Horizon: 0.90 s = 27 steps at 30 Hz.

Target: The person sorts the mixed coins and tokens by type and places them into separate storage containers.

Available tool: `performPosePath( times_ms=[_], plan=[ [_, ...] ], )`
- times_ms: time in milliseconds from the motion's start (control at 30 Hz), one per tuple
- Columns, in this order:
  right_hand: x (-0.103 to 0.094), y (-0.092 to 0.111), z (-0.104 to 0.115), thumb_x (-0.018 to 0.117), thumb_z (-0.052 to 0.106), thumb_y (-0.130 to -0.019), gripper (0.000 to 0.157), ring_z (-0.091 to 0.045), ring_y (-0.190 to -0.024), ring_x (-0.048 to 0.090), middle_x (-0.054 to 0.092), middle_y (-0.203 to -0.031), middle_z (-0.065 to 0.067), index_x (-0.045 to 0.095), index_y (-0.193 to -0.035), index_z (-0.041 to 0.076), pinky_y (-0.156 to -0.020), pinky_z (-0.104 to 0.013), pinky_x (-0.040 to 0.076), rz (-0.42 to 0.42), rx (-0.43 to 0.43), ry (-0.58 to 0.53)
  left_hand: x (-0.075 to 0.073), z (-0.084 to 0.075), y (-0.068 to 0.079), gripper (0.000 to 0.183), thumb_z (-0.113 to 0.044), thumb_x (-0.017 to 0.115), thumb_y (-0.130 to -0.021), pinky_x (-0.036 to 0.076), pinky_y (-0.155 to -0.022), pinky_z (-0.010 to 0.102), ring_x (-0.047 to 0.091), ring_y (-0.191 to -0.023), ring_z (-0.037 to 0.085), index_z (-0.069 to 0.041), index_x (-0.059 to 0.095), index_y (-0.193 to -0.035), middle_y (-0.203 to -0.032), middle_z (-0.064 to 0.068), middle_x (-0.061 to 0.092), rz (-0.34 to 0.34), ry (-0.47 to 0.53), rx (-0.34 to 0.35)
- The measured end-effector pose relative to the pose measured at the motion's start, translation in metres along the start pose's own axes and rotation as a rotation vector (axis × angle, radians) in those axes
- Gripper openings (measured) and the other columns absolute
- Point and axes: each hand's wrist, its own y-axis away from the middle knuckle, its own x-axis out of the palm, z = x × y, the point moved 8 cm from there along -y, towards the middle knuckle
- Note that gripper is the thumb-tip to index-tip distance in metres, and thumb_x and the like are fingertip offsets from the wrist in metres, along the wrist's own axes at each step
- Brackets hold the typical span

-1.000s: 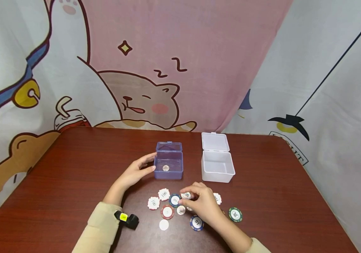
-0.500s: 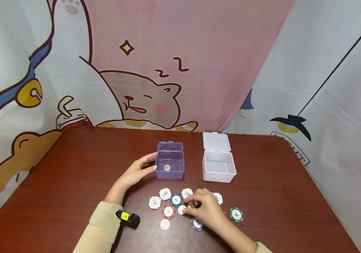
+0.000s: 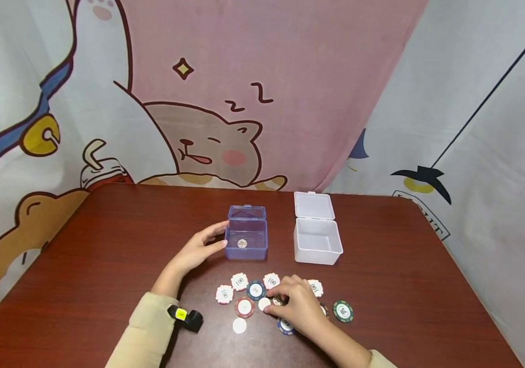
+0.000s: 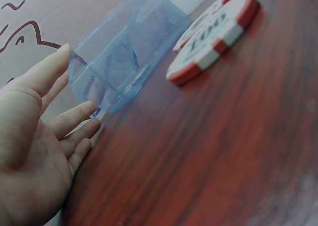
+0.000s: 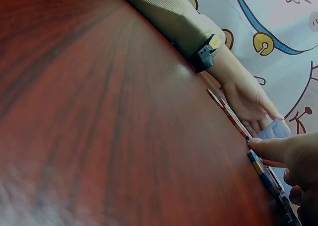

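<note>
A cloth [image 3: 299,102] hangs behind the worktop [image 3: 119,255]. From afar, I see a small white disc [image 3: 264,304], well in from the back edge, by the right hand [image 3: 298,302]; I can't tell if those fingers pinch it. Chips [image 3: 244,307] lie near. The left hand [image 3: 198,249], fingers apart, touches the blue box [image 3: 246,253].

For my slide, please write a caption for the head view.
Left hand touching a blue box, right hand among chips, white box open.
</note>
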Motion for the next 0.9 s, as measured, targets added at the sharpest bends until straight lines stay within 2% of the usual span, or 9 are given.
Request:
performPosePath(
  times_ms=[400, 600, 767, 900],
  plan=[
    [-0.0002, -0.0010, 0.0061, 0.080, 0.032, -0.060, 0.021, -0.002, -0.064, 0.033, 0.040, -0.060, 0.015, 0.070, -0.077, 0.024, -0.060, -0.023, 0.026, 0.027, -0.031, 0.040, -0.0008, 0.0012, 0.0009, 0.052, -0.009, 0.058, -0.087, 0.023, -0.096, 0.056, 0.036, -0.121, 0.037, 0.002, 0.038, -0.134, -0.130, 0.026, 0.041, -0.003, -0.002, -0.015],
    [0.0015, -0.0010, 0.0060, 0.080, 0.032, -0.060, 0.022, -0.003, -0.066, 0.034, 0.042, -0.062, 0.015, 0.068, -0.077, 0.024, -0.061, -0.023, 0.025, 0.038, -0.017, 0.035, -0.0013, 0.0035, 0.0014, 0.051, -0.008, 0.058, -0.087, 0.023, -0.095, 0.056, 0.036, -0.120, 0.038, -0.001, 0.039, -0.134, -0.129, 0.026, 0.041, -0.006, 0.004, -0.017],
    [0.0006, -0.0013, 0.0049, 0.080, 0.034, -0.060, 0.022, -0.002, -0.066, 0.033, 0.042, -0.062, 0.015, 0.068, -0.076, 0.025, -0.060, -0.023, 0.025, 0.021, -0.010, 0.036, -0.0007, 0.0045, 0.0012, 0.051, -0.009, 0.058, -0.087, 0.024, -0.096, 0.055, 0.036, -0.121, 0.037, -0.004, 0.039, -0.134, -0.129, 0.027, 0.041, -0.001, 0.004, -0.023],
    [-0.0025, -0.0021, 0.0035, 0.081, 0.035, -0.058, 0.023, -0.002, -0.064, 0.032, 0.040, -0.059, 0.014, 0.068, -0.073, 0.026, -0.060, -0.022, 0.024, -0.010, -0.012, 0.043, -0.0001, 0.0042, -0.0002, 0.052, -0.009, 0.058, -0.087, 0.023, -0.096, 0.056, 0.036, -0.121, 0.038, -0.001, 0.039, -0.134, -0.129, 0.027, 0.041, -0.003, 0.016, -0.017]
  ],
)
